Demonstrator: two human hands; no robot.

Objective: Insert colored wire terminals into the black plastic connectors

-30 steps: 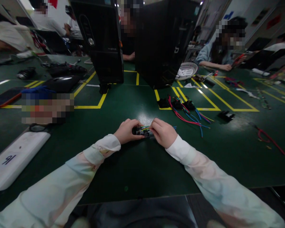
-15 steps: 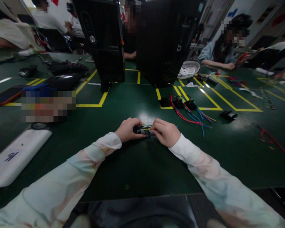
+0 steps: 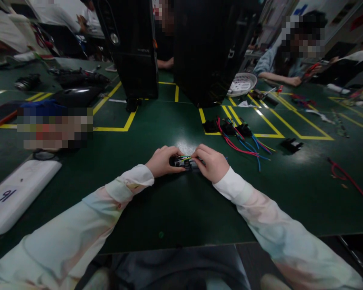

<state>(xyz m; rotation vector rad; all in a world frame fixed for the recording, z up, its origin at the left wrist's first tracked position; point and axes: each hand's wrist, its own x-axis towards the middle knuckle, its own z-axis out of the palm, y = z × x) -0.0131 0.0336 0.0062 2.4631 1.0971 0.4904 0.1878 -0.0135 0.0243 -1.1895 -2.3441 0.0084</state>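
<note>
My left hand is closed on the left end of a small black connector block, holding it just over the green table. Yellow-green wires run along the top of the block. The thumb and forefinger of my right hand pinch the wires at the block's right side. My right fingers hide the wire ends, and a short blue wire tip shows beyond them. To the right, several similar black blocks lie with red, blue and yellow wires attached.
Two tall black cases stand at the back. A black block and a red cable lie right. A white device lies left. Farther back are a white basket and a seated person.
The right fingers have shifted slightly up and left along the wires. The left hand keeps its grip on the block. The whole view has tilted a little.
</note>
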